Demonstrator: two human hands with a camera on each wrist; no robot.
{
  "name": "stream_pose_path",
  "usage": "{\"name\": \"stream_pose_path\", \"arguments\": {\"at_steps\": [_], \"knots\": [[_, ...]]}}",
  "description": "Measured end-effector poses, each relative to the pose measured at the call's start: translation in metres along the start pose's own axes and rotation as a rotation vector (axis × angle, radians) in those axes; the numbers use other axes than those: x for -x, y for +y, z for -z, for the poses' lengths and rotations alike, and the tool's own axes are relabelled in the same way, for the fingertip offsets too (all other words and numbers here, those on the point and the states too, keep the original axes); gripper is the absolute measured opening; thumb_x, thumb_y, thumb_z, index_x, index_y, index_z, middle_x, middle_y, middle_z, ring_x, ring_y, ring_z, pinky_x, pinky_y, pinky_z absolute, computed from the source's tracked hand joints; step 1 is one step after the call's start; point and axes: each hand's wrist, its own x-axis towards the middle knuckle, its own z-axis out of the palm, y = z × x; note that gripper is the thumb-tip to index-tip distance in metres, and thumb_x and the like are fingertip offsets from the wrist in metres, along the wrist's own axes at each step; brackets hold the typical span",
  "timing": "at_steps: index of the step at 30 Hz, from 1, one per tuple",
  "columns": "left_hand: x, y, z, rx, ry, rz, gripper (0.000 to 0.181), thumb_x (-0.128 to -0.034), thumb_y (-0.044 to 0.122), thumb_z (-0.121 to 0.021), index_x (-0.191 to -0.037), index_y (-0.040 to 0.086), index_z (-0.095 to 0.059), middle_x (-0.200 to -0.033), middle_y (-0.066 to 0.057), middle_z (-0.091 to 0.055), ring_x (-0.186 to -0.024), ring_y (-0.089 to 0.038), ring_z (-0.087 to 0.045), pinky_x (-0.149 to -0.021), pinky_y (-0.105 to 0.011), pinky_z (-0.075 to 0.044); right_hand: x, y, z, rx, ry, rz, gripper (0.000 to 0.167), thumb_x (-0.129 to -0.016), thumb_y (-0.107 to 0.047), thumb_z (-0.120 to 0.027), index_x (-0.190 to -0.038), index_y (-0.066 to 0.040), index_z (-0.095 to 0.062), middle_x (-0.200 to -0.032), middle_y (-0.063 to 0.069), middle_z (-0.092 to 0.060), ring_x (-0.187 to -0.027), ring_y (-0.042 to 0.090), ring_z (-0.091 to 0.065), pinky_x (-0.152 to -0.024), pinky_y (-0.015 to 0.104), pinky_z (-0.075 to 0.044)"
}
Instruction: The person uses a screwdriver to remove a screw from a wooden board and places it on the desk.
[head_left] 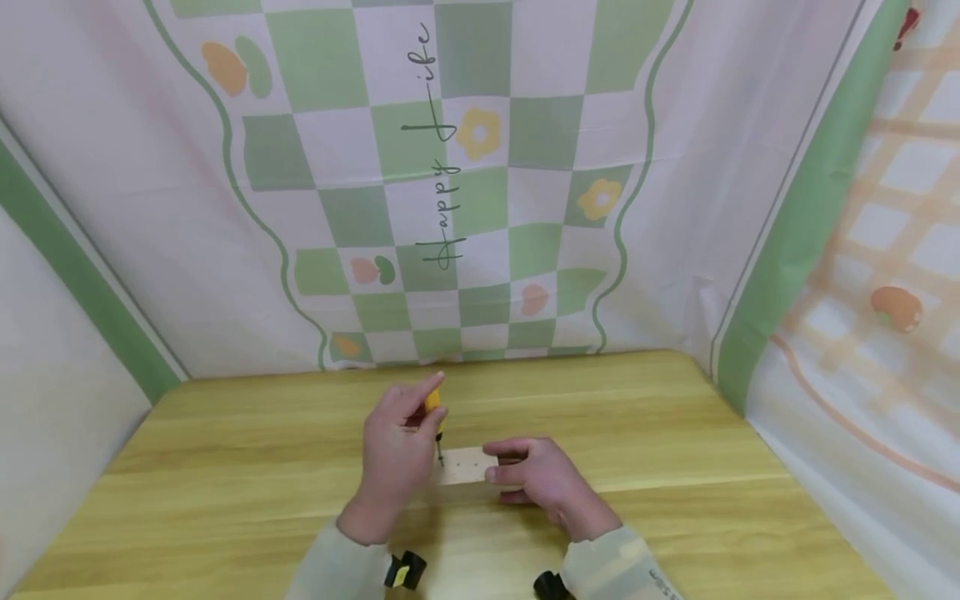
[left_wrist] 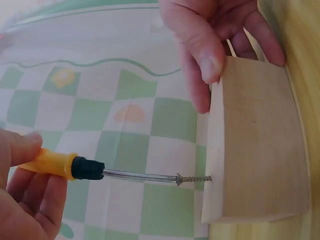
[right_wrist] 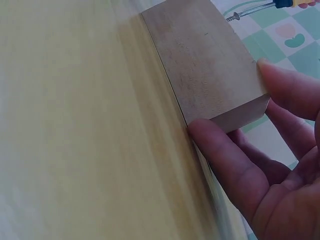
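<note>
The left hand (head_left: 397,450) grips the yellow handle of a screwdriver (left_wrist: 55,164) between thumb and curled fingers. Its shaft meets the head of a screw (left_wrist: 194,179), whose point is in the narrow face of a pale wooden block (left_wrist: 260,145), near one end. In the head view the screwdriver stands roughly upright over the block's left end. The right hand (head_left: 543,479) pinches the opposite end of the block, thumb and fingers on its faces, as the right wrist view (right_wrist: 250,175) also shows. Small dark holes dot the block's top face (head_left: 467,465).
The block rests on a wood-grain table (head_left: 262,467). Behind it hangs a checked green and white cloth (head_left: 480,200) with lettering, and further cloth (head_left: 885,333) hangs at the right. Black devices (head_left: 406,570) sit at both wrists.
</note>
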Motion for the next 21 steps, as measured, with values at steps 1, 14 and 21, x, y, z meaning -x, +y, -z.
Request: {"name": "stream_pose_path", "arguments": {"at_steps": [1, 14, 21], "knots": [[-0.001, 0.000, 0.001, -0.009, -0.013, -0.002, 0.042, -0.0797, -0.006, -0.080, -0.118, 0.010, -0.075, -0.084, -0.001, -0.057, -0.075, -0.014, -0.057, -0.067, -0.026, -0.057, 0.000, 0.000, 0.000, -0.001, -0.001, 0.000, 0.044, -0.084, -0.009, -0.081, -0.125, 0.000, -0.067, -0.132, 0.016, -0.059, -0.100, 0.025, -0.065, -0.079, 0.044, -0.058], [-0.021, -0.015, 0.034, 0.322, -0.424, 0.264, 0.033, -0.0935, -0.002, -0.065, -0.122, 0.012, -0.072, -0.111, -0.006, -0.071, -0.101, -0.022, -0.068, -0.085, -0.033, -0.056, 0.000, -0.002, -0.001, -0.002, 0.008, -0.005, 0.041, -0.084, -0.006, -0.080, -0.123, 0.000, -0.068, -0.133, 0.017, -0.058, -0.099, 0.025, -0.066, -0.079, 0.043, -0.059], [-0.014, -0.015, 0.022, 0.224, -0.235, 0.146, 0.034, -0.0882, -0.001, -0.073, -0.120, 0.014, -0.074, -0.095, -0.002, -0.069, -0.088, -0.021, -0.066, -0.071, -0.032, -0.060, -0.001, 0.000, 0.000, 0.007, 0.002, 0.000, 0.042, -0.084, -0.008, -0.080, -0.123, 0.000, -0.068, -0.133, 0.017, -0.058, -0.099, 0.026, -0.066, -0.079, 0.043, -0.059]]}}
